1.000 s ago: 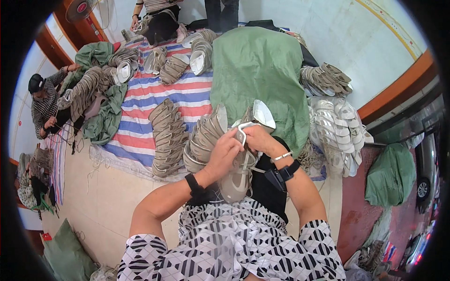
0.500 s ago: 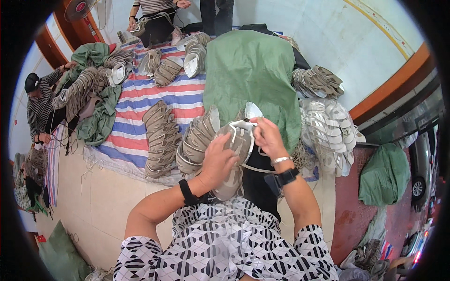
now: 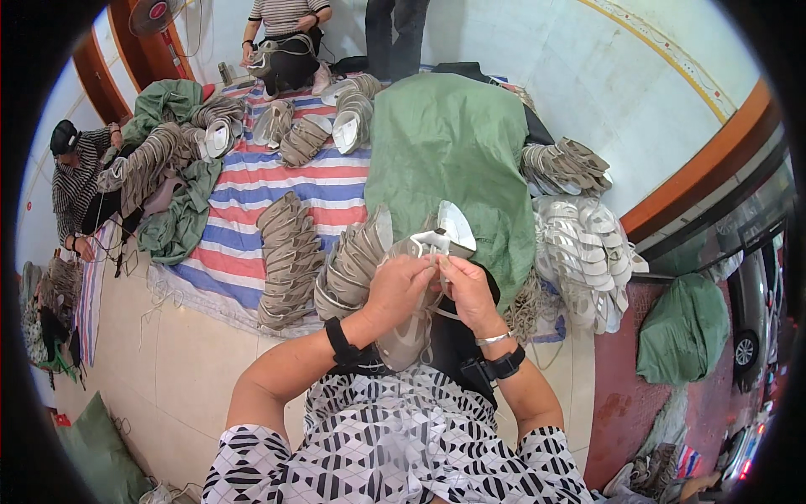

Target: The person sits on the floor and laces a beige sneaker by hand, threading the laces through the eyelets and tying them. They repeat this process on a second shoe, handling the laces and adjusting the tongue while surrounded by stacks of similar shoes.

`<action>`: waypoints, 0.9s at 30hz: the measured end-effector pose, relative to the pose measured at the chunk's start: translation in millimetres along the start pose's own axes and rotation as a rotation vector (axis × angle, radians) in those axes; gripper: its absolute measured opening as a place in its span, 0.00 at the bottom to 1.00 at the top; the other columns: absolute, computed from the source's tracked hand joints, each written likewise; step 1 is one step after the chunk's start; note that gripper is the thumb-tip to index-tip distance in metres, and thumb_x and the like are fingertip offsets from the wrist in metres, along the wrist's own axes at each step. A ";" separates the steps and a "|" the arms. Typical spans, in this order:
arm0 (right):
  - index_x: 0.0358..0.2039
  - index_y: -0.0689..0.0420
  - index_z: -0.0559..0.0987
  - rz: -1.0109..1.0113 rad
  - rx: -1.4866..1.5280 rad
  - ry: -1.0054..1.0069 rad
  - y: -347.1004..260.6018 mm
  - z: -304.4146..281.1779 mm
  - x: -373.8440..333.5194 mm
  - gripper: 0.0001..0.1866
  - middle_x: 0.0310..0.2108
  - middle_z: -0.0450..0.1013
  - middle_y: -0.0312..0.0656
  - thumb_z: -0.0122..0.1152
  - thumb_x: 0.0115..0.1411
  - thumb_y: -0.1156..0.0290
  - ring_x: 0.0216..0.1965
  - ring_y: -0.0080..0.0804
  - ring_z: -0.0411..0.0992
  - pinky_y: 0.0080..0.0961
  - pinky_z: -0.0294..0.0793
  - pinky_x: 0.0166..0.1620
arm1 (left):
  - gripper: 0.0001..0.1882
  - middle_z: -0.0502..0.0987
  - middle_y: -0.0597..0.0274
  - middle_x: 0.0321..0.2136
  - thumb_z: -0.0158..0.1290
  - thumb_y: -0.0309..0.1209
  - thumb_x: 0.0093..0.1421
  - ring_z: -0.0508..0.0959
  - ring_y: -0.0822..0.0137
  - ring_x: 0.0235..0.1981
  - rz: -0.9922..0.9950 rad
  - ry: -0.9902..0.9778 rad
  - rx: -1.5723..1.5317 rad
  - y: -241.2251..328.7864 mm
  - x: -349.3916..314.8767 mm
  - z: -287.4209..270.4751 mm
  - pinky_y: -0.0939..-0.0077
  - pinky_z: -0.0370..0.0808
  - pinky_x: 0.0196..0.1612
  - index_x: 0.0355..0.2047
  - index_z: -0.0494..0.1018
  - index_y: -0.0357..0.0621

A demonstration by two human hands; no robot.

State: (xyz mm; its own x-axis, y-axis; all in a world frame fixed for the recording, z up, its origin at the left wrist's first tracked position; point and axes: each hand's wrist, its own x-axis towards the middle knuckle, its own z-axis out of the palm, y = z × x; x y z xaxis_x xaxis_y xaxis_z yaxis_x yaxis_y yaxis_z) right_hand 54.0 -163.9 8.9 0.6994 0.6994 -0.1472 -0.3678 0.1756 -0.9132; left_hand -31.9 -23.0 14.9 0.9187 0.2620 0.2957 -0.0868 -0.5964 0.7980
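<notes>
A grey-beige shoe upper [image 3: 401, 343] rests over my lap, its toe toward me. Above its throat my left hand [image 3: 396, 287] is closed in a pinch, the fingertips on a pale shoelace. My right hand [image 3: 470, 292] pinches the lace too, right beside the left fingertips. The exact crossing of the strands is hidden by the fingers. Just beyond the hands stands a white inner piece [image 3: 454, 225] at the end of a nested row. To the left, a stack of nested shoe uppers [image 3: 348, 265] leans close to my left hand.
Another stack of uppers [image 3: 288, 260] lies on the striped sheet [image 3: 243, 197]. A green sack [image 3: 449, 143] fills the middle; pale uppers [image 3: 583, 252] are piled to its right. Two people sit working, at the far left [image 3: 80, 181] and the back [image 3: 285, 42]; another person's legs [image 3: 393, 38] stand behind.
My hands have come together over the shoe's throat; the left moved right and the right moved down from the collar. Both now pinch the lace.
</notes>
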 end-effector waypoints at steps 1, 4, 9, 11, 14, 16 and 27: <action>0.48 0.64 0.75 0.024 0.049 -0.030 -0.6 1.0 0.2 0.18 0.41 0.75 0.37 0.50 0.65 0.64 0.39 0.20 0.73 0.19 0.73 0.41 | 0.09 0.76 0.57 0.28 0.49 0.33 0.61 0.73 0.57 0.32 0.012 -0.025 0.000 -0.4 0.1 -0.9 0.65 0.68 0.40 0.32 0.78 0.44; 0.49 0.66 0.74 -0.015 0.031 -0.040 -2.5 3.5 -0.8 0.18 0.43 0.74 0.39 0.48 0.66 0.65 0.41 0.24 0.74 0.22 0.74 0.44 | 0.10 0.77 0.56 0.29 0.49 0.34 0.61 0.73 0.54 0.32 0.007 -0.069 0.032 0.6 0.7 -2.2 0.64 0.68 0.40 0.31 0.77 0.44; 0.47 0.68 0.74 0.009 0.176 -0.051 -11.1 12.1 -1.3 0.18 0.45 0.74 0.44 0.46 0.66 0.66 0.44 0.28 0.73 0.26 0.73 0.48 | 0.10 0.77 0.55 0.29 0.49 0.35 0.61 0.74 0.52 0.34 -0.008 -0.111 0.189 4.8 3.5 1.3 0.61 0.68 0.42 0.31 0.76 0.43; 0.46 0.68 0.74 -0.027 0.179 -0.029 -14.1 15.6 0.8 0.18 0.45 0.74 0.47 0.46 0.67 0.66 0.44 0.31 0.73 0.28 0.72 0.49 | 0.08 0.76 0.52 0.35 0.53 0.34 0.58 0.73 0.51 0.39 -0.020 -0.130 0.126 3.7 2.8 2.1 0.60 0.67 0.45 0.33 0.76 0.44; 0.43 0.68 0.74 -0.117 0.196 0.052 -9.1 13.6 8.5 0.16 0.44 0.74 0.49 0.45 0.67 0.67 0.44 0.35 0.74 0.32 0.72 0.49 | 0.12 0.70 0.48 0.48 0.59 0.34 0.52 0.68 0.49 0.49 0.129 -0.009 0.210 -4.6 -2.4 -3.0 0.57 0.63 0.53 0.38 0.76 0.47; 0.39 0.66 0.74 -0.163 0.255 0.093 -3.9 -0.5 16.9 0.14 0.42 0.75 0.51 0.44 0.67 0.68 0.43 0.38 0.74 0.35 0.73 0.49 | 0.17 0.62 0.47 0.56 0.62 0.34 0.48 0.63 0.47 0.56 0.245 -0.047 0.237 -15.5 -7.8 -10.6 0.56 0.60 0.57 0.41 0.76 0.50; 0.36 0.60 0.76 -0.419 -1.602 1.084 -388.5 -245.2 -90.2 0.11 0.32 0.70 0.37 0.48 0.52 0.77 0.34 0.23 0.65 0.20 0.65 0.38 | 0.27 0.48 0.54 0.66 0.64 0.23 0.43 0.55 0.47 0.63 0.239 -0.531 0.176 -52.0 -3.1 -43.9 0.61 0.59 0.62 0.45 0.75 0.62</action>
State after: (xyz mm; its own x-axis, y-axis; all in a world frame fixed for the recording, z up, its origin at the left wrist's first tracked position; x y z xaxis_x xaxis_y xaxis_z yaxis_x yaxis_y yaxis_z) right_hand 284.1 -465.1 283.7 0.8231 0.0367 0.5667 0.2489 -0.9203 -0.3019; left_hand -47.2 40.5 -4.4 0.9521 -0.2824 0.1173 -0.2912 -0.7202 0.6297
